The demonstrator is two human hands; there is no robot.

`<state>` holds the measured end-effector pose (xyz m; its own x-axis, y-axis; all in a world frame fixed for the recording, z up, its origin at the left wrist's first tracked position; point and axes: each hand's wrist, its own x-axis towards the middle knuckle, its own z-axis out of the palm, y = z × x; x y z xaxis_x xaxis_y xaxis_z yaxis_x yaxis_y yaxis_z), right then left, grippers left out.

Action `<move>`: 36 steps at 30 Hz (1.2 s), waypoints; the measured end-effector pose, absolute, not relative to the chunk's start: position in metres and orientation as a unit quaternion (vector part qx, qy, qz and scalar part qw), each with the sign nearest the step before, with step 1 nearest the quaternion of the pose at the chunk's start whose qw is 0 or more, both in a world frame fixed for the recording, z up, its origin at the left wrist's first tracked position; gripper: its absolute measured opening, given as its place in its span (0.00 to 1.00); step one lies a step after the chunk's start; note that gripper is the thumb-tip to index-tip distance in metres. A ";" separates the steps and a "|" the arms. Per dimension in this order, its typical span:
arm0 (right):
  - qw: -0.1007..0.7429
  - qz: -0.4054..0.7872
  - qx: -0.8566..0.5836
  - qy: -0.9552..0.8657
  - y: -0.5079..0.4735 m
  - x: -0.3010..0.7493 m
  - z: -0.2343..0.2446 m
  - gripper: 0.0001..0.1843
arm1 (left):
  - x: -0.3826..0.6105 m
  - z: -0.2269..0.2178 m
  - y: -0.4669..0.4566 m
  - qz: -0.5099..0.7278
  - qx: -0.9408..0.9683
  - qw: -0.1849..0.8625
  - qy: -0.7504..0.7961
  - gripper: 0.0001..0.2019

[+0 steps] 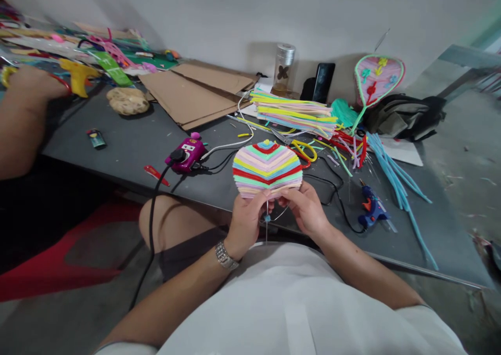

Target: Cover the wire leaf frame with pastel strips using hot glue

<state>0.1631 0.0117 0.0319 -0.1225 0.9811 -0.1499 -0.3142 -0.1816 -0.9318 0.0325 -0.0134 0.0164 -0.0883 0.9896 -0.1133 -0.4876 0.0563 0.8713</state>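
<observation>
A fan-shaped piece (266, 168) made of rows of pastel and red pipe cleaners is held upright over the near edge of the grey table (129, 146). My left hand (246, 220) pinches its lower left edge, and a metal watch sits on that wrist. My right hand (306, 209) pinches the lower right edge. Between the two hands a thin wire stem (266, 224) with a small blue bead hangs down from the piece.
A blue glue gun (371, 209) lies to the right, its black cord running back. A purple power strip (188, 154), yellow scissors (304, 149), stacked pipe cleaners (293, 112), long blue pipe cleaners (395, 177), cardboard (195, 91) and a finished fan (376, 81) fill the table. Another person's arm (19, 120) rests at left.
</observation>
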 end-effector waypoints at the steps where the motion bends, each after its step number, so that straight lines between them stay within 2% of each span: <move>1: 0.511 0.638 -0.429 -0.384 0.012 0.163 0.031 0.09 | 0.032 0.016 -0.013 0.612 0.309 0.602 0.409 0.10; 11: 0.548 0.616 -0.442 -0.353 0.012 0.157 0.025 0.12 | 0.034 0.013 -0.012 0.605 0.310 0.587 0.439 0.10; 20: 0.513 0.632 -0.426 -0.395 0.013 0.159 0.029 0.08 | 0.036 0.013 -0.014 0.608 0.303 0.577 0.453 0.13; 29: 0.535 0.623 -0.441 -0.362 0.012 0.163 0.029 0.11 | 0.032 0.012 -0.015 0.602 0.310 0.589 0.441 0.11; 36: 0.489 0.641 -0.407 -0.430 0.012 0.167 0.025 0.07 | 0.033 0.013 -0.014 0.593 0.311 0.583 0.460 0.10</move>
